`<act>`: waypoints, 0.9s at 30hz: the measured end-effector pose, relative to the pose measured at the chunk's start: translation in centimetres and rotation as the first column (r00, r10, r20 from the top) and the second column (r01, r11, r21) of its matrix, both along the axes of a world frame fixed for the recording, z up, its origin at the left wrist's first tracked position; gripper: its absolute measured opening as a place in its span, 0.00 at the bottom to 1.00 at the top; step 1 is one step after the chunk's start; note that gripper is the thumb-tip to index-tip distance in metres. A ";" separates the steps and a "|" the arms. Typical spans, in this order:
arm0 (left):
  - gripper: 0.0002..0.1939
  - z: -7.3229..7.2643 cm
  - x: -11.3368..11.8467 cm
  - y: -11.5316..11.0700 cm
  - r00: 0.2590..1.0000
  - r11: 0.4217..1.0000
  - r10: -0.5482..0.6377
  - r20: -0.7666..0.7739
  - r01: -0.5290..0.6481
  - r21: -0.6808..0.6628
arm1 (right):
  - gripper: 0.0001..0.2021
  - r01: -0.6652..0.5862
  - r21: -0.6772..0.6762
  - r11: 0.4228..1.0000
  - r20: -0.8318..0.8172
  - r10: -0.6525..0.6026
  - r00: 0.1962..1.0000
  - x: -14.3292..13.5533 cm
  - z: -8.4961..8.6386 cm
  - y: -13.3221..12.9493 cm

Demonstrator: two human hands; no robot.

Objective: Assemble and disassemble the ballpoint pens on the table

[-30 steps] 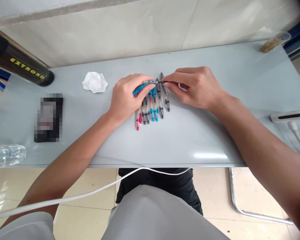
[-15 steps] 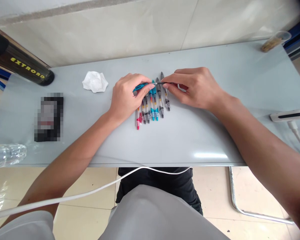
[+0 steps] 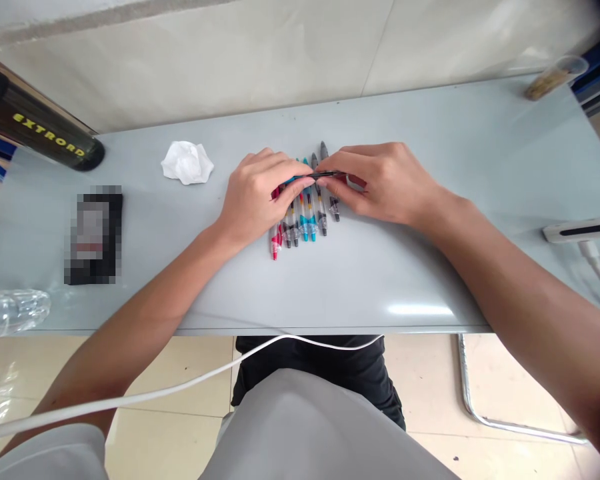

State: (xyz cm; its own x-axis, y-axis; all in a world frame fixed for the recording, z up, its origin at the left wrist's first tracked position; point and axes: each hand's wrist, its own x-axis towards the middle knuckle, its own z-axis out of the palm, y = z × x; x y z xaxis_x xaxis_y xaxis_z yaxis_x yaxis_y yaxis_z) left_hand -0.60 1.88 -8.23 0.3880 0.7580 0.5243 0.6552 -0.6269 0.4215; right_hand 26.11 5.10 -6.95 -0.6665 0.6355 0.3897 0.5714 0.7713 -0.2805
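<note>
Grip of left hand and right hand pinches one blue-and-black pen, its handling apparently unfinished, while clear-barrelled pens already lie rowed on the bench.

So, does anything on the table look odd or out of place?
The crumpled tissue lies loose left of the pens, like stray litter. The black item is pixelated, so I can't judge it.
</note>
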 end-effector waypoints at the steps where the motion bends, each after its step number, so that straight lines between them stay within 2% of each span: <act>1: 0.19 0.0 0.0 0.0 1.000 1.000 0.008 0.002 -0.009 0.009 | 0.18 0.015 -0.016 1.000 -0.007 -0.015 1.000 0.1 0.0 0.0; 5: 0.19 0.1 0.0 -0.1 0.998 0.998 0.051 0.031 -0.052 0.031 | 0.18 0.086 -0.085 0.993 -0.043 -0.090 0.995 0.6 0.4 0.2; 9: 0.20 0.3 -0.1 -0.2 0.992 0.996 0.089 0.095 -0.089 0.001 | 0.18 0.137 -0.075 0.988 -0.083 -0.143 0.986 1.3 1.1 0.8; 13: 0.19 0.2 -0.2 -0.2 0.985 0.995 0.100 0.143 -0.097 -0.025 | 0.19 0.147 -0.049 0.988 -0.121 -0.152 0.981 1.8 1.5 1.3; 18: 0.22 0.1 -0.2 -0.1 0.987 0.994 0.100 0.125 -0.104 0.025 | 0.20 0.124 0.003 0.992 -0.179 -0.122 0.976 1.8 1.6 1.6; 24: 0.22 0.3 -0.1 -0.2 0.986 0.993 0.112 0.125 -0.116 0.027 | 0.20 0.128 -0.075 0.989 -0.144 -0.138 0.980 1.9 1.8 1.4; 27: 0.22 0.3 -0.1 -0.1 0.987 0.994 0.105 0.125 -0.108 0.017 | 0.20 0.117 -0.034 0.993 -0.152 -0.120 0.981 2.0 1.5 1.5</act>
